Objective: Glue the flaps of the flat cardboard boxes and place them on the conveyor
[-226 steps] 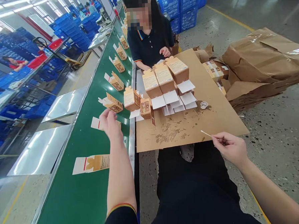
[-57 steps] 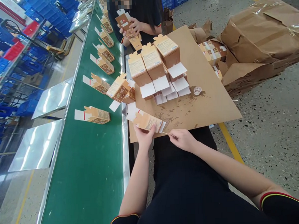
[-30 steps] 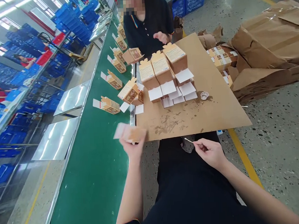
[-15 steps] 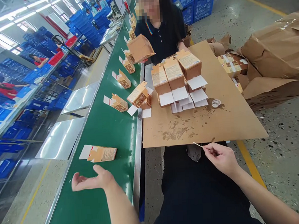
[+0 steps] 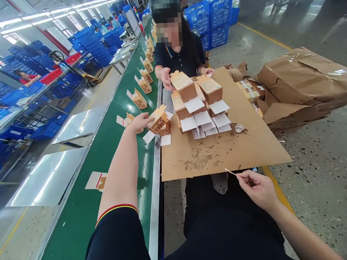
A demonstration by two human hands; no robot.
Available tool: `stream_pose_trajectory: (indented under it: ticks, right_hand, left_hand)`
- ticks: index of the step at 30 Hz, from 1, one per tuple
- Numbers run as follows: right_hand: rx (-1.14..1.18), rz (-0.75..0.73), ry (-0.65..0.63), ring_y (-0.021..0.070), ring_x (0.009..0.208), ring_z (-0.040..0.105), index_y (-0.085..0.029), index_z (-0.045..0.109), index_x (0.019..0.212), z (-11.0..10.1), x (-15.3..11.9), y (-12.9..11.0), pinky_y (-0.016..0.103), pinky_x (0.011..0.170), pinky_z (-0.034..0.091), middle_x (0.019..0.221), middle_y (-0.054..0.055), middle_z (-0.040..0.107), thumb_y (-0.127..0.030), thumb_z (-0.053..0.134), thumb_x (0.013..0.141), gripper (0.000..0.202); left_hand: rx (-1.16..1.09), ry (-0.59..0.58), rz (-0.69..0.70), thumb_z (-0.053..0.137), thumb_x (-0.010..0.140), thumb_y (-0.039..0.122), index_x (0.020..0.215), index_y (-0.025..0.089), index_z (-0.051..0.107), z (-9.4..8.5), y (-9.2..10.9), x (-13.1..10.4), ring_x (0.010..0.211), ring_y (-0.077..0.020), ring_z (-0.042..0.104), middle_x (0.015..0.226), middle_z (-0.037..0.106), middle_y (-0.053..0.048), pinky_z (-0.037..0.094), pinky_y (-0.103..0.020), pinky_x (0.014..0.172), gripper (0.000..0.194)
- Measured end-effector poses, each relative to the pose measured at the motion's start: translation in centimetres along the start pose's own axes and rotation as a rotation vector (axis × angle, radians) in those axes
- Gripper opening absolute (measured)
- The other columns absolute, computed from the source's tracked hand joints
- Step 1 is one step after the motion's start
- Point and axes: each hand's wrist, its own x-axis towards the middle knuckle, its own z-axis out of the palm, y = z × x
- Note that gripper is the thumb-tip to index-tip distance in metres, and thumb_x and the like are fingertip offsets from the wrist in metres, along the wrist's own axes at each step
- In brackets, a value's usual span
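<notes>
Lower right of centre, the right hand (image 5: 259,189) pinches a cotton swab (image 5: 231,172) by one end, probably to leave its tip free, while the left hand (image 5: 140,122), grip unclear, is at the flap-open box (image 5: 158,121) mid-frame.

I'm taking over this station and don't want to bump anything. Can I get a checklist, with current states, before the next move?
1. Swab held in the right hand: ok, pinched between the fingers.
2. Left hand firmly gripping the tilted carton: cannot tell; it is at the carton, grip unclear.
3. Cardboard sheet unmarked: not ok, dark spots show.
4. Co-worker's hand away from the carton stack: not ok, it is beside the top carton.
5. Liquid in the clear cup: cannot tell, too small.
</notes>
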Motion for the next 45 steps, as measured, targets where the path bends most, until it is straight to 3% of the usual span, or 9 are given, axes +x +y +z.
stream_pose_trajectory:
  ticks: [3,7,14,19,29,35,39,43,45]
  right_hand:
    - [0.013,0.032,0.059,0.0156,0.049,0.059,-0.023,0.080,0.080,-0.5,-0.9,0.3,0.028,0.047,0.051,0.062,0.002,0.066,-0.051,0.074,0.105,0.038]
    - [0.053,0.086,0.077,0.0167,0.049,0.060,-0.023,0.078,0.078,-1.3,-1.3,0.9,0.029,0.047,0.053,0.060,0.003,0.065,-0.058,0.075,0.104,0.044]
    - [0.073,0.095,0.047,0.0176,0.052,0.066,-0.023,0.082,0.082,-1.9,0.1,1.1,0.028,0.050,0.056,0.063,0.004,0.070,-0.070,0.075,0.102,0.051]
    - [0.113,0.120,0.082,0.0194,0.051,0.065,-0.025,0.082,0.082,-2.7,0.3,1.6,0.031,0.050,0.058,0.060,0.004,0.067,-0.071,0.077,0.100,0.050]
    - [0.211,0.184,0.132,0.0178,0.044,0.058,-0.024,0.081,0.081,-2.4,0.4,2.2,0.032,0.042,0.052,0.056,0.004,0.062,-0.080,0.080,0.094,0.058]
    - [0.201,0.191,0.163,0.0163,0.044,0.055,-0.025,0.080,0.083,-2.6,0.0,2.1,0.032,0.043,0.051,0.057,0.002,0.062,-0.079,0.079,0.094,0.055]
    - [0.106,0.150,0.234,0.0202,0.050,0.060,-0.027,0.077,0.081,-3.7,1.1,2.3,0.036,0.051,0.055,0.060,0.003,0.065,-0.071,0.078,0.097,0.047]
    - [-0.179,0.117,0.268,0.0210,0.060,0.059,-0.027,0.069,0.076,-5.3,6.0,1.7,0.036,0.062,0.052,0.064,0.003,0.061,-0.047,0.072,0.102,0.033]
    - [-0.393,0.156,0.154,0.0201,0.067,0.062,-0.024,0.067,0.078,-5.8,9.8,1.0,0.035,0.072,0.052,0.070,0.004,0.065,-0.029,0.067,0.100,0.022]
  left_hand:
    - [0.053,-0.088,-0.130,0.088,0.085,0.026,0.096,0.017,0.071,0.2,-0.9,-0.3,0.108,-0.0309,0.078,0.094,0.080,-0.007,0.059,-0.058,0.116,0.023]
    - [-0.007,-0.008,-0.218,0.086,0.089,0.028,0.112,0.019,0.068,0.0,-2.7,-1.4,0.110,-0.0278,0.078,0.116,0.080,-0.014,0.064,-0.051,0.108,0.031]
    - [-0.424,-0.087,-0.368,0.088,0.093,0.037,0.134,0.019,0.073,1.3,-5.3,-5.0,0.115,-0.0315,0.080,0.132,0.081,-0.017,0.066,-0.048,0.102,0.047]
    - [-0.727,0.026,-0.339,0.080,0.099,0.035,0.135,0.016,0.077,1.4,-7.0,-6.4,0.118,-0.0305,0.081,0.128,0.084,-0.015,0.066,-0.041,0.097,0.041]
    - [-0.933,-0.064,-0.511,0.067,0.105,0.031,0.143,0.016,0.072,5.7,-5.1,-4.4,0.091,-0.0223,0.082,0.114,0.086,-0.012,0.064,-0.031,0.077,0.041]
    - [-1.007,-0.007,-0.426,0.072,0.096,0.029,0.135,0.016,0.074,5.8,-4.5,-5.9,0.101,-0.0256,0.083,0.120,0.085,-0.012,0.067,-0.034,0.083,0.042]
    - [-1.074,0.074,-0.153,0.088,0.081,0.040,0.137,0.025,0.075,4.9,-5.0,-10.5,0.136,-0.0328,0.075,0.143,0.079,-0.010,0.066,-0.041,0.106,0.059]
    - [-0.993,0.135,0.072,0.101,0.073,0.054,0.144,0.034,0.075,7.0,-4.9,-16.8,0.157,-0.0379,0.061,0.161,0.071,-0.008,0.058,-0.051,0.125,0.079]
    - [-0.912,0.158,0.084,0.106,0.071,0.054,0.145,0.033,0.075,9.4,-4.6,-19.2,0.157,-0.0373,0.061,0.159,0.072,-0.010,0.053,-0.053,0.130,0.083]
